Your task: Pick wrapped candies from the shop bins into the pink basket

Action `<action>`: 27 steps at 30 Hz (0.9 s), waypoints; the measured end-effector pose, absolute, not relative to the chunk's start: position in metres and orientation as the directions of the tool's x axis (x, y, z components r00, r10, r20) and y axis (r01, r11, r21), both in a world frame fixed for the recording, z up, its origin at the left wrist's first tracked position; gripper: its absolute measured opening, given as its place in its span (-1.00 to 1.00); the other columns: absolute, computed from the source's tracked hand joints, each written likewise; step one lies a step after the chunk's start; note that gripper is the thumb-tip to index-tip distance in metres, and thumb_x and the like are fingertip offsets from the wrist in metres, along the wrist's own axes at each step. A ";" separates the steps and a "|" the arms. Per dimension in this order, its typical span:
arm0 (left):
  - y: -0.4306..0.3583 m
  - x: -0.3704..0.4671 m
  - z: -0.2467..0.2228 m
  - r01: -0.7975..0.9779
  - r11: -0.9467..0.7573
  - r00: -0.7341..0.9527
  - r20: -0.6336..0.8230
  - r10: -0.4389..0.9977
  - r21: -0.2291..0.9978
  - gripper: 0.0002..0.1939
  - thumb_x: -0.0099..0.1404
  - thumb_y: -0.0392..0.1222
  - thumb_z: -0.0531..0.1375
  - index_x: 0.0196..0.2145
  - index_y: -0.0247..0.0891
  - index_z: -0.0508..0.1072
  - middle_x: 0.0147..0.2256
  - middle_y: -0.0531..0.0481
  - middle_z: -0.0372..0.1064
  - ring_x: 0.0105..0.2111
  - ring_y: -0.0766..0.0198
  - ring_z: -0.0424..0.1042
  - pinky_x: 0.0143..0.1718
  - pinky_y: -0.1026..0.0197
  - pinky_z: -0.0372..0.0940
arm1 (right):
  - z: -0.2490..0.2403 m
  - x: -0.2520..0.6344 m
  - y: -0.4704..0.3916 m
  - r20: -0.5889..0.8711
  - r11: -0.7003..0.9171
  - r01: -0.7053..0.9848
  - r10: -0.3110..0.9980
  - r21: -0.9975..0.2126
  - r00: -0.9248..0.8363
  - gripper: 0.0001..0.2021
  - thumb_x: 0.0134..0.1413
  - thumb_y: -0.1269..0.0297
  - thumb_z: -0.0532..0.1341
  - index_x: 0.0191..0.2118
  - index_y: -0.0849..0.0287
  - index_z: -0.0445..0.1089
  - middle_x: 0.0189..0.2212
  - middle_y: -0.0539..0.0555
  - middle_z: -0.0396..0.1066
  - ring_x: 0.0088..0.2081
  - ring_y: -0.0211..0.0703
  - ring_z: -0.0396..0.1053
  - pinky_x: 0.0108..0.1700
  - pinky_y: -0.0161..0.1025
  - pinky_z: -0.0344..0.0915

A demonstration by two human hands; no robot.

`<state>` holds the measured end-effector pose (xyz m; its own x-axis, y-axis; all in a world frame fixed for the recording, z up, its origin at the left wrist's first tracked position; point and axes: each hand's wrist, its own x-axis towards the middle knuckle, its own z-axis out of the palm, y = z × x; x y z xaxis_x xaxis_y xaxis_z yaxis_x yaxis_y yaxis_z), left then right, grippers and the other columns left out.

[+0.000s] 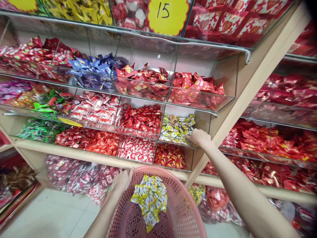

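The yellow sign (169,16) reads "15". The left hand (123,180) grips the rim of the pink basket (184,208), yellow-wrapped candies (151,197) inside; the right hand (200,137), its grip unclear, touches the yellow candy bin (177,128).

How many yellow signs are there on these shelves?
3: the sign reading 15 at top centre, a cut-off sign at top left, and a small sign lower down at left. Others may be hidden.
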<state>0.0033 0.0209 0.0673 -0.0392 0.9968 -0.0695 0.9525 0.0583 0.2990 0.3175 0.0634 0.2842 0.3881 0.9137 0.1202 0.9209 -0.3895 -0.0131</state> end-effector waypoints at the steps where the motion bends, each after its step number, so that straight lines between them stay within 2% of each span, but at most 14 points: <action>1: 0.021 0.003 0.067 0.951 0.061 -0.040 -0.074 0.996 0.303 -0.31 0.29 0.16 -0.32 -0.24 -0.33 0.47 -0.32 -0.30 0.46 -0.24 0.00 0.44 -0.21 0.05 0.24 | 0.285 0.317 0.065 0.102 -0.396 0.918 0.913 -0.012 0.395 -0.43 -0.08 -0.08 0.17 -0.08 0.32 0.37 -0.13 0.38 0.37 -0.10 0.06 0.36 -0.13 -0.13 0.26; 5: 0.022 0.003 0.066 0.948 0.059 -0.037 -0.075 0.997 0.313 -0.30 0.28 0.17 -0.32 -0.24 -0.33 0.47 -0.31 -0.32 0.45 -0.24 0.00 0.44 -0.20 0.04 0.23 | 0.285 0.318 0.068 0.073 -0.397 0.918 0.915 -0.005 0.396 -0.44 -0.10 -0.07 0.19 -0.08 0.31 0.37 -0.13 0.38 0.37 -0.11 0.06 0.36 -0.14 -0.12 0.26; 12: 0.025 0.002 0.062 0.951 0.053 -0.036 -0.062 0.997 0.304 -0.32 0.28 0.16 -0.32 -0.24 -0.30 0.47 -0.32 -0.28 0.46 -0.24 0.00 0.44 -0.21 0.04 0.24 | 0.283 0.319 0.058 0.151 -0.342 0.940 0.928 -0.018 0.340 -0.48 -0.02 -0.08 0.10 -0.11 0.29 0.38 -0.15 0.35 0.38 -0.12 0.07 0.36 -0.17 -0.12 0.26; 18: 0.025 0.002 0.062 0.954 0.046 -0.030 -0.057 0.998 0.297 -0.31 0.29 0.15 -0.32 -0.21 -0.32 0.47 -0.31 -0.30 0.46 -0.25 0.03 0.44 -0.22 0.06 0.24 | 0.287 0.318 0.058 0.127 -0.336 0.941 0.933 -0.032 0.337 -0.49 -0.11 -0.08 0.16 -0.14 0.26 0.38 -0.15 0.31 0.38 -0.13 0.10 0.36 -0.20 -0.11 0.27; 22: 0.024 0.002 0.064 0.955 0.044 -0.027 -0.060 0.998 0.294 -0.31 0.29 0.16 -0.32 -0.21 -0.32 0.47 -0.30 -0.29 0.46 -0.24 0.04 0.44 -0.20 0.07 0.24 | 0.287 0.319 0.060 0.103 -0.328 0.944 0.938 -0.039 0.330 -0.54 -0.12 0.00 0.19 -0.15 0.24 0.38 -0.14 0.29 0.37 -0.14 0.09 0.36 -0.22 -0.12 0.27; 25: 0.024 0.002 0.066 0.954 0.047 -0.028 -0.069 0.997 0.296 -0.30 0.29 0.16 -0.33 -0.23 -0.31 0.47 -0.31 -0.28 0.46 -0.23 0.01 0.44 -0.20 0.05 0.24 | 0.282 0.321 0.061 0.144 -0.318 0.947 0.936 -0.054 0.322 -0.61 -0.09 0.08 0.18 -0.17 0.22 0.38 -0.16 0.27 0.38 -0.16 0.07 0.37 -0.25 -0.16 0.26; 27: 0.023 0.003 0.067 0.953 0.057 -0.035 -0.078 0.996 0.298 -0.29 0.28 0.16 -0.34 -0.25 -0.31 0.48 -0.31 -0.29 0.46 -0.23 -0.01 0.44 -0.21 0.04 0.24 | 0.276 0.323 0.060 0.223 -0.307 0.948 0.922 -0.080 0.318 -0.63 -0.06 0.09 0.15 -0.16 0.21 0.37 -0.20 0.26 0.40 -0.19 0.05 0.38 -0.28 -0.18 0.25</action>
<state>0.0026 0.0230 0.0672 -0.0346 0.9963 -0.0783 0.9528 0.0565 0.2983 0.3234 0.0598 0.2760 0.3175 0.9216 0.2233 0.9482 -0.3074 -0.0797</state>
